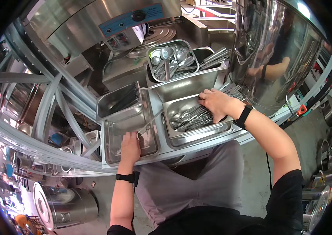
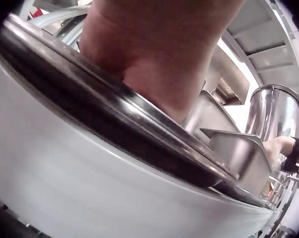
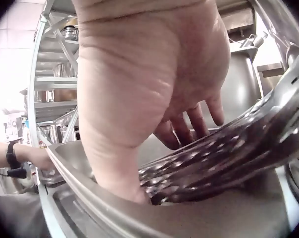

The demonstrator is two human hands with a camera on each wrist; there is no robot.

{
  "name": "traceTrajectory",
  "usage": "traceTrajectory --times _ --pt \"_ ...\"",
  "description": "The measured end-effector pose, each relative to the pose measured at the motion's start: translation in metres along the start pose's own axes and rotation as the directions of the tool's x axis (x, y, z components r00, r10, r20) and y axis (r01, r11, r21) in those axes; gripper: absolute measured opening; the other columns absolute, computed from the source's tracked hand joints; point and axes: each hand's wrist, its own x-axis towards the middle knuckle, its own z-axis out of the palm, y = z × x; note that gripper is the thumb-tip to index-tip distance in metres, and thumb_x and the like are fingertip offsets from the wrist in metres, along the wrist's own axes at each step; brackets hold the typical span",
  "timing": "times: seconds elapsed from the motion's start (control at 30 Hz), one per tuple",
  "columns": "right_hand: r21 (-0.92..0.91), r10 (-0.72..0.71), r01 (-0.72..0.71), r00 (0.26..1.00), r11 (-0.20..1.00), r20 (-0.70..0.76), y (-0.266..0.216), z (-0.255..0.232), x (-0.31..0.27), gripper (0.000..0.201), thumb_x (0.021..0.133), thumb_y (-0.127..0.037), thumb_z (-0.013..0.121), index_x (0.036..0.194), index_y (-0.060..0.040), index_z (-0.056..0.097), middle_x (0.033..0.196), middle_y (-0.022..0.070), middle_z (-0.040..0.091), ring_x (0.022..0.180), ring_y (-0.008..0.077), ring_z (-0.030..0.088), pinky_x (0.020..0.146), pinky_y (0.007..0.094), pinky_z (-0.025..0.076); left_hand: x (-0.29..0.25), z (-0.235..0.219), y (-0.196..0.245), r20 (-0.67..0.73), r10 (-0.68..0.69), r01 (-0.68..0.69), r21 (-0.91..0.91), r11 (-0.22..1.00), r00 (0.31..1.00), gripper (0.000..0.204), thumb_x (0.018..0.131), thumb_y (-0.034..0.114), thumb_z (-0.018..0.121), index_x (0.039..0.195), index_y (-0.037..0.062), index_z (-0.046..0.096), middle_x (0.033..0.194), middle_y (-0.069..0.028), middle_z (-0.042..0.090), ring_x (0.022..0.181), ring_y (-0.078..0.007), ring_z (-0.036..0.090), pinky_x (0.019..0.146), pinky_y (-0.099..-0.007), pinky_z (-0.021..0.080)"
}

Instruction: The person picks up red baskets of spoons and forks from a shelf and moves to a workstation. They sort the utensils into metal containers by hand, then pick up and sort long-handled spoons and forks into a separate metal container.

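My left hand is low over a shallow steel tray, fingers bent at one end of a thin metal utensil that slants up towards the right; its working end is hidden. In the left wrist view the tray rim covers these fingers. My right hand is over a deeper steel pan holding a heap of metal cutlery, spoons among it. From the right wrist view, the thumb reaches down on the near side of the cutlery bundle, while the other fingers hang spread along its far side.
Behind stands a pan of spoons and ladles, beside more long handles. A small pan with dark utensils is at back left. A tall steel cylinder rises at right; metal shelf bars run along the left.
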Motion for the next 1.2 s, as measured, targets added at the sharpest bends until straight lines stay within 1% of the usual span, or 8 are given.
traceTrajectory --times 0.2,0.33,0.4,0.5,0.57,0.7,0.87,1.2 --pt "-0.037 0.031 -0.029 0.998 0.999 0.053 -0.006 0.005 0.005 0.076 0.058 -0.035 0.09 0.123 -0.0025 0.067 0.123 0.0104 0.061 0.124 0.0278 0.058 0.103 0.0413 0.049 -0.002 -0.003 0.002 -0.017 -0.014 0.015 0.033 0.999 1.0 0.043 0.093 0.01 0.065 0.135 0.0033 0.058 0.117 -0.0179 0.057 0.113 -0.0396 0.057 0.094 -0.0505 0.048" --pt "0.072 0.091 -0.098 0.991 0.993 0.096 -0.008 0.005 0.005 0.07 0.064 -0.029 0.087 0.123 0.0 0.064 0.12 0.0172 0.066 0.115 0.036 0.066 0.094 0.0448 0.055 -0.01 -0.015 0.012 -0.038 -0.056 0.057 0.018 0.998 0.998 0.049 0.092 0.015 0.068 0.138 0.0031 0.058 0.122 -0.0169 0.059 0.115 -0.0378 0.057 0.099 -0.0508 0.046" --pt "0.104 0.091 -0.102 0.99 0.989 0.107 -0.009 0.002 0.006 0.065 0.066 -0.024 0.084 0.123 0.0018 0.064 0.116 0.0204 0.069 0.111 0.039 0.069 0.091 0.0455 0.057 -0.021 -0.02 0.016 -0.185 0.01 -0.016 -0.03 0.999 0.983 0.052 0.09 0.019 0.073 0.137 0.0029 0.058 0.124 -0.0171 0.059 0.114 -0.0379 0.057 0.099 -0.05 0.045" --pt "0.116 0.088 -0.112 0.976 0.987 0.197 -0.01 -0.003 0.009 0.063 0.066 -0.017 0.081 0.123 0.0016 0.064 0.104 0.0222 0.074 0.102 0.0404 0.072 0.088 0.046 0.058 -0.042 -0.029 0.03 -0.193 -0.012 0.001 -0.053 0.999 0.981 0.045 0.091 0.017 0.073 0.131 0.0029 0.06 0.125 -0.0172 0.06 0.115 -0.0396 0.058 0.097 -0.0487 0.046" --pt "0.115 0.102 -0.127 0.974 0.985 0.203 -0.012 -0.006 0.01 0.06 0.064 -0.015 0.078 0.121 0.0013 0.066 0.098 0.0227 0.076 0.099 0.0407 0.073 0.086 0.0466 0.059 -0.055 -0.034 0.036 -0.156 0.002 -0.013 -0.07 0.997 0.988 0.044 0.091 0.017 0.074 0.13 0.003 0.061 0.124 -0.017 0.061 0.115 -0.0396 0.058 0.097 -0.0486 0.047" --pt "0.074 0.122 -0.148 0.953 0.986 0.278 -0.014 -0.008 0.016 0.057 0.065 -0.014 0.076 0.119 -0.0009 0.069 0.103 0.0222 0.076 0.103 0.0395 0.073 0.088 0.0457 0.058 -0.071 -0.031 0.04 -0.053 0.011 -0.018 -0.143 0.99 0.999 0.041 0.09 0.018 0.074 0.127 0.0028 0.063 0.122 -0.0166 0.062 0.114 -0.0397 0.058 0.095 -0.048 0.049" --pt "0.102 0.16 -0.206 0.925 0.973 0.345 -0.008 0.003 0.023 0.052 0.066 -0.014 0.074 0.118 -0.006 0.074 0.108 0.0203 0.076 0.109 0.0374 0.072 0.093 0.044 0.058 -0.076 -0.025 0.037 -0.061 0.068 -0.079 -0.195 0.978 0.996 0.041 0.089 0.018 0.075 0.125 0.0022 0.064 0.121 -0.0162 0.062 0.113 -0.0397 0.059 0.094 -0.0475 0.051" --pt "-0.017 0.218 -0.22 0.949 0.975 0.227 -0.023 0.017 0.022 0.043 0.073 -0.025 0.075 0.109 -0.0011 0.074 0.104 0.021 0.077 0.101 0.0375 0.075 0.087 0.0438 0.06 -0.081 -0.02 0.031 -0.115 0.066 -0.089 -0.212 0.973 0.991 0.037 0.089 0.019 0.074 0.121 0.0028 0.066 0.117 -0.0152 0.064 0.109 -0.0393 0.062 0.092 -0.0475 0.052"
